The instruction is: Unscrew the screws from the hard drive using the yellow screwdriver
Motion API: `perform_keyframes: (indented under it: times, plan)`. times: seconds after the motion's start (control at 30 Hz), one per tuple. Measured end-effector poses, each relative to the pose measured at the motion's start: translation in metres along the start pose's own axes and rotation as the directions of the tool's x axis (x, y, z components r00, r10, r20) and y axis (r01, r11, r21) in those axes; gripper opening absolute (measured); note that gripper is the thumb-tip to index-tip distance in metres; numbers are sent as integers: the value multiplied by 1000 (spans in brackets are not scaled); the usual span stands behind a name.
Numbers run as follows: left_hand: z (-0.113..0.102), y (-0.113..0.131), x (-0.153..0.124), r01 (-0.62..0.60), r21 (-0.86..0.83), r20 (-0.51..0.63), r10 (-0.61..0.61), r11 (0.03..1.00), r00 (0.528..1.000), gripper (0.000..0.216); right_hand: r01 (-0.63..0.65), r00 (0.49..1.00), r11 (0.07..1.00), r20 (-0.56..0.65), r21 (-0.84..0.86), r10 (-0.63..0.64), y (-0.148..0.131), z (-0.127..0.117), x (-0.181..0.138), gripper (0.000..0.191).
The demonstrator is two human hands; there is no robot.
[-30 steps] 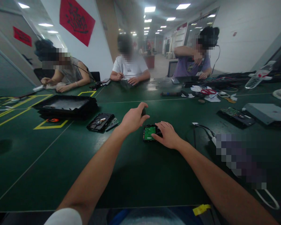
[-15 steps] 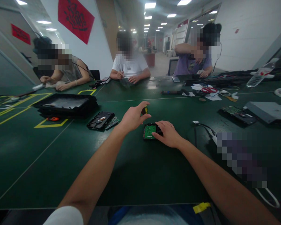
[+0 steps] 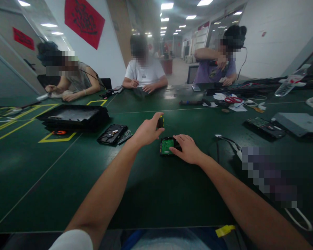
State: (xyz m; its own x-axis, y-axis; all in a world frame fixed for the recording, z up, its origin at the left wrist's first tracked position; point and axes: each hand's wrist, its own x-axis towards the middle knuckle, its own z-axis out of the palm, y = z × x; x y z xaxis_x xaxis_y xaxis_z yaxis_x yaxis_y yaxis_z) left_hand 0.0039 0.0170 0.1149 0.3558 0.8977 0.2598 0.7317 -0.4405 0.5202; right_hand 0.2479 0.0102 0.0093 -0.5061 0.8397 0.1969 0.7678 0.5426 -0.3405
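Note:
A small hard drive (image 3: 166, 146) with its green circuit board facing up lies on the green table (image 3: 151, 187) in front of me. My right hand (image 3: 187, 149) rests on its right side, fingers curled over the edge, holding it down. My left hand (image 3: 147, 131) hovers just above and left of the drive, closed around a small black and yellow screwdriver (image 3: 160, 122) held upright over the board.
Another opened drive (image 3: 112, 134) with a loose board lies to the left, beside a black tray (image 3: 73, 117). More drive parts (image 3: 264, 127) and a grey box (image 3: 297, 123) sit at the right. A cable (image 3: 228, 142) runs close to my right hand. Three people sit across the table.
My left hand has turned the screwdriver a little in its fingers and shifted slightly above the drive. My right hand has stayed on the drive.

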Motion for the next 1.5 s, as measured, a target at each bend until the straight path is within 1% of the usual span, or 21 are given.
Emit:
perform_keyframes:
  times: [0.1, 0.2, 0.27, 0.37, 0.43, 0.57, 0.67, 0.77, 0.87, 0.93, 1.13, 1.23, 1.3, 1.4, 1.43, 1.5]
  plan:
    - [1, 1, 1, -3, 74, -34, 6, 997, 999, 67, -6, 1000, 1000, 13, 0, 6, -1, -1, 0, 76]
    - [0, 0, 2, -14, 98, -42, 19, 995, 999, 69, -7, 1000, 1000, 16, 7, 7, -1, -2, -1, 77]
    - [-1, -2, 2, -36, 67, -16, 37, 997, 999, 73, -8, 1000, 1000, 17, 13, 8, 0, -2, -1, 78]
    - [-2, -3, 1, -69, -52, 41, 72, 996, 997, 79, -2, 1000, 1000, 19, 12, 2, 1, -1, -1, 79]
    - [-2, -2, 0, -73, -90, 55, 78, 993, 995, 77, -5, 1000, 1000, 23, 8, 5, 1, -1, -1, 80]
    - [-2, 2, 1, -58, -2, 16, 58, 998, 998, 66, -8, 1000, 1000, 20, 4, 8, 1, -1, -1, 78]
    - [0, 1, 1, -46, 39, -5, 47, 998, 999, 70, -5, 1000, 1000, 12, 5, 5, 1, -1, -1, 77]
    - [2, -2, 2, -44, -2, 22, 44, 999, 999, 80, -1, 1000, 1000, 8, 6, 1, 2, 0, -1, 77]
    - [4, -4, 1, -46, -77, 45, 49, 996, 998, 81, 3, 1000, 1000, 0, 3, -3, 2, 1, -1, 77]
    - [4, -3, 1, -49, -88, 42, 53, 995, 998, 81, 3, 1000, 1000, 1, 2, -3, 1, 1, -1, 77]
    - [3, -1, 2, -52, 10, 13, 52, 999, 999, 85, -5, 1000, 1000, 11, 5, 5, -1, -2, -1, 78]
    - [2, -2, 2, -63, 21, 7, 63, 998, 998, 82, -3, 1000, 1000, 11, 5, 3, -1, -2, -1, 78]
    - [2, -3, 2, -73, -35, 11, 74, 997, 997, 77, -1, 1000, 1000, 7, 3, 1, -1, -1, -1, 77]
    - [2, -4, 1, -78, -180, 33, 85, 981, 996, 70, 0, 1000, 1000, 3, 3, 0, -1, -1, -1, 76]
    - [2, -4, 1, -79, -205, 38, 88, 976, 995, 68, 0, 1000, 1000, 2, 5, 0, -1, -1, -1, 76]
    - [2, -3, 2, -78, -192, 28, 85, 978, 996, 65, -3, 1000, 1000, 8, 9, 3, -1, -1, -1, 77]
